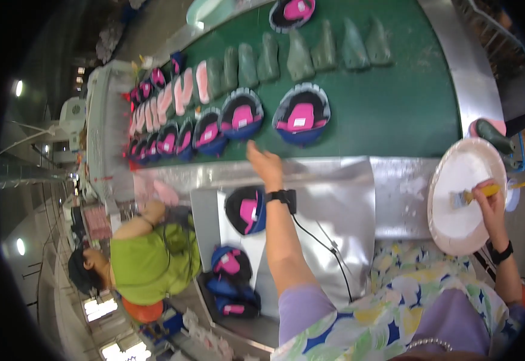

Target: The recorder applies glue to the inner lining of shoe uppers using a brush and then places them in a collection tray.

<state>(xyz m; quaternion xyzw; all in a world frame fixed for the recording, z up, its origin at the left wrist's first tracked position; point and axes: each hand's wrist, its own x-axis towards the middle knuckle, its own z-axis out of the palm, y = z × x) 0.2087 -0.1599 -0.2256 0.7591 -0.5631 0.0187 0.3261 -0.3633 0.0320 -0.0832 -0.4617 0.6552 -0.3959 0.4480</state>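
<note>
My left hand [264, 163] reaches over the metal edge of the green conveyor belt, its fingers apart and nothing in them. Just beyond its fingertips lies a dark blue shoe upper [242, 115] with a pink lining. A second shoe upper [301, 114] sits further right on the belt. At the right, my right hand [489, 203] is closed round the yellow handle of a paintbrush [466, 197]. The bristles are over a large white oval basin [449, 225]; whether they touch it I cannot tell. Another shoe upper [245, 210] lies on the metal table beside my left forearm.
Along the green belt [389, 114] stand a row of green shoe lasts [301, 57] and several pink pieces [184, 90]. More uppers [235, 298] lie in a bin at lower left. A black cable [333, 246] crosses the metal table. A person in green [154, 262] works at the left.
</note>
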